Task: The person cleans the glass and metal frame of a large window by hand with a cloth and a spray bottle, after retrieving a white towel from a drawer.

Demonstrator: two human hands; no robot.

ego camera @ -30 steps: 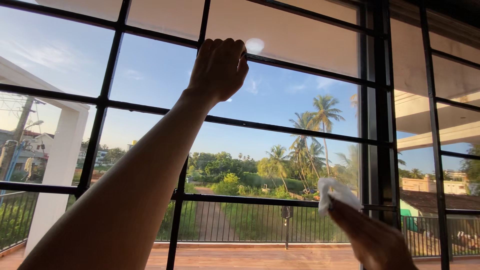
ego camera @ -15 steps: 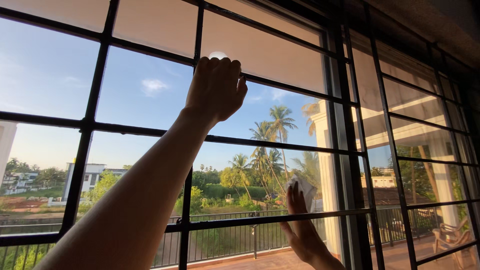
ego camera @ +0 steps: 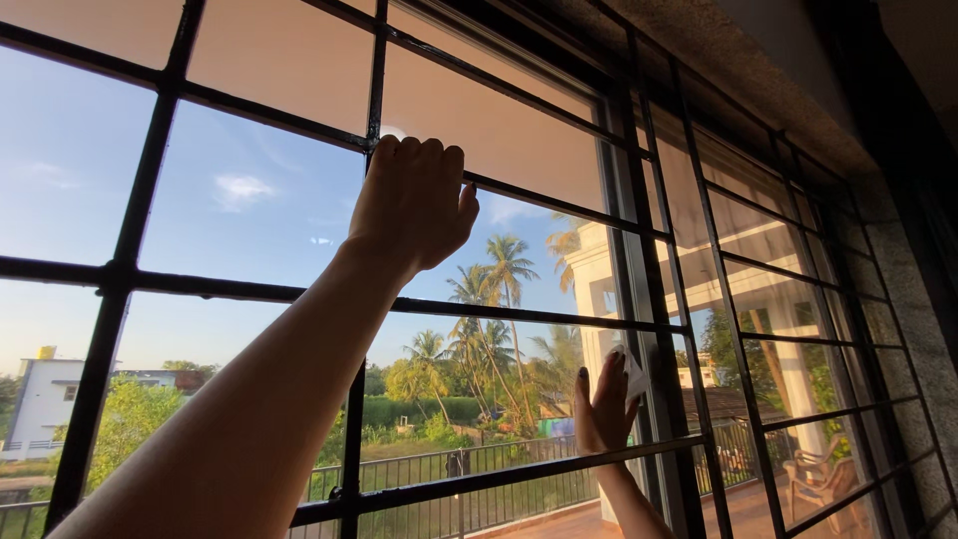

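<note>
The left hand (ego camera: 414, 205) reaches up and far to the window grille (ego camera: 374, 100). Its fingers curl over one of the black horizontal bars, so this grip is closed on the bar, just beside the place where it crosses a vertical bar. The right hand (ego camera: 602, 404) is lower and more to the right. It presses flat, with the fingers spread, against the window glass (ego camera: 519, 269), and a small white cloth (ego camera: 632, 371) sits between the palm and the pane. This grip is not a real fist; the open palm and fingers only pin the cloth to the glass.

The cloth looks thin, soft and very light, maybe paper or fabric, I cannot tell which. I judge that it folds and slips easily, so it is better to hold it under the whole flat palm than by one corner. Only its upper edge shows past the fingers.

The bars are thin, straight and stiff, of dark painted metal, and they form a grid of rectangles in front of the pane. The glass is smooth, hard and clear, and I think it is fragile under strong pressure. To the far right stands a rough stone wall (ego camera: 918, 329).
</note>
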